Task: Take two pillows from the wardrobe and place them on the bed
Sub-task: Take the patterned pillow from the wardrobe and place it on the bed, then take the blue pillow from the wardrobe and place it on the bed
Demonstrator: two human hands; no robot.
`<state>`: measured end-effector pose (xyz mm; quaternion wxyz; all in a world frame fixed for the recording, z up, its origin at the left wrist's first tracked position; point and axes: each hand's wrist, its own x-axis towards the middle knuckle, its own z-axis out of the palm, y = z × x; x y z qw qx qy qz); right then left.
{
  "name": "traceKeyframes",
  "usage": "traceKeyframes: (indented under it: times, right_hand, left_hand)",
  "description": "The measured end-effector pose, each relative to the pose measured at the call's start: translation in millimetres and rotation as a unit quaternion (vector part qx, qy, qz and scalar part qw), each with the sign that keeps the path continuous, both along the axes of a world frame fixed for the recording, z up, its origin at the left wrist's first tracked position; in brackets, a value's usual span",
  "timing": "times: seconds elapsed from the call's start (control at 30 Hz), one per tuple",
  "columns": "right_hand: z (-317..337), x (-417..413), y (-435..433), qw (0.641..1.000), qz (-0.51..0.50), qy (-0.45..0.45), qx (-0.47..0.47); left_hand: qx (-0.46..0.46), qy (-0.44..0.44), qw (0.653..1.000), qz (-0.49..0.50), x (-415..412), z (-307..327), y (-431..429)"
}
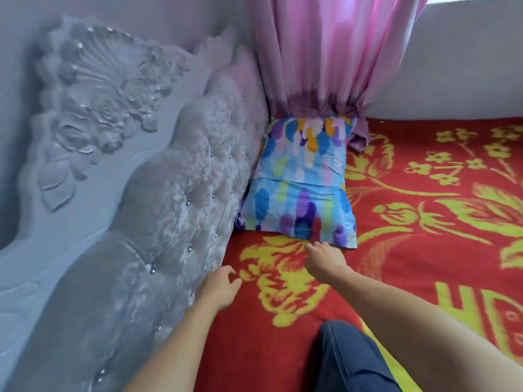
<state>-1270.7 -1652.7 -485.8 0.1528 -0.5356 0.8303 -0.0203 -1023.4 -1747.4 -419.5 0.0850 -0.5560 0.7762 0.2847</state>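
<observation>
A blue pillow (300,182) with multicoloured brush-stroke print lies on the bed (424,250), which is covered by a red blanket with yellow flowers. The pillow sits against the headboard in the far corner, its far end under the curtain. My right hand (322,260) hovers at the pillow's near edge, fingertips touching or almost touching the cover's hem, holding nothing. My left hand (218,287) is lower left over the blanket, next to the headboard, fingers loosely spread and empty. Only one pillow is in view.
A grey tufted headboard (169,207) with carved flowers runs along the left. A pink curtain (325,58) hangs over the corner and drapes onto the pillow. A white wall (452,80) bounds the bed's far side. My knee in blue jeans (351,360) rests on the blanket.
</observation>
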Motion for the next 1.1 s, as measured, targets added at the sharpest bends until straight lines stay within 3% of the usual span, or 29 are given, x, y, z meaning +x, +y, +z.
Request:
traceKeyframes:
  times: [0.23,0.37,0.73,1.1]
  right_hand:
    - [68.4,68.7,52.7,0.998,0.046,0.039,-0.03]
    - [95.7,104.0,73.8,0.995,0.091,0.035,-0.019]
    - [95.4,162.5,144.2,0.974,0.223,0.028,0.014]
    - [136.3,194.2,300.1,0.891,0.45,0.054,-0.037]
  left_hand:
    - [-0.049,0.023,0.997,0.046,112.9,54.5,62.2]
    - [-0.022,0.013,0.997,0.078,146.4,67.7,97.4]
    - [0.032,-0.014,0.984,0.173,199.6,49.1,243.1]
    - [-0.04,0.007,0.949,0.313,207.2,84.8,494.0]
